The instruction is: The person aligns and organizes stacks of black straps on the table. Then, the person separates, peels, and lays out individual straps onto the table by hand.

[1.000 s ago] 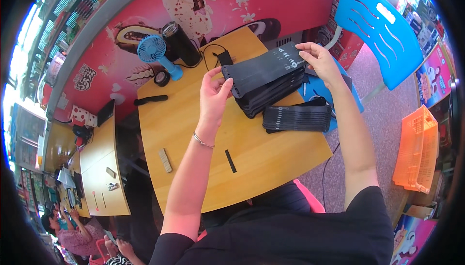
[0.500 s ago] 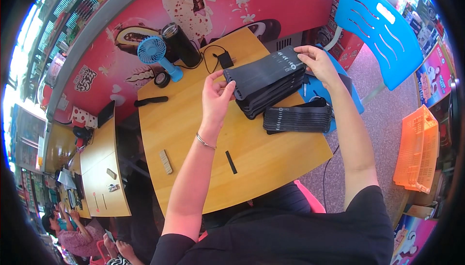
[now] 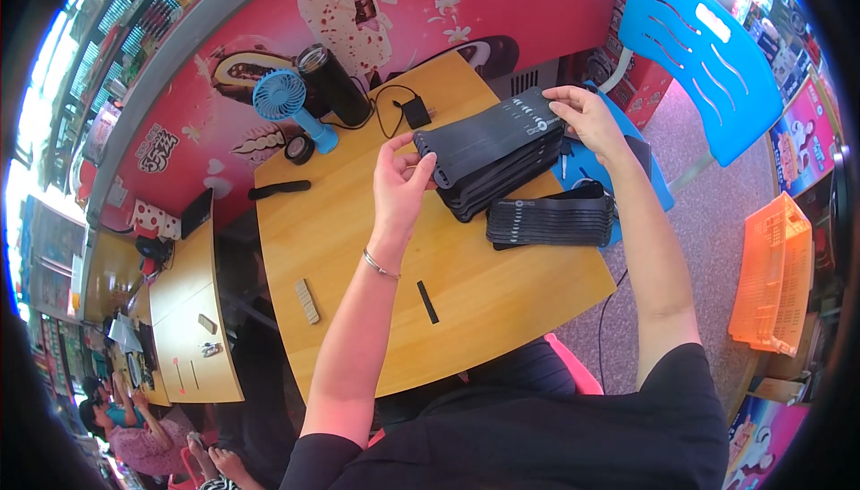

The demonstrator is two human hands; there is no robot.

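Over wooden table [image 3: 340, 230] before red wall [image 3: 555, 2]: pinching flat black piece [image 3: 488, 138] atop black stack [image 3: 503, 178] near table's right edge, at opposite ends, with left hand [image 3: 401, 181] and right hand [image 3: 587, 121], well apart.

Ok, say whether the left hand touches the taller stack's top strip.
Touching: the head view shows the left hand pinching the left end of the top black strip.

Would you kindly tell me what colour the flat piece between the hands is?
The flat piece is black, with pale markings; the head view shows it best.
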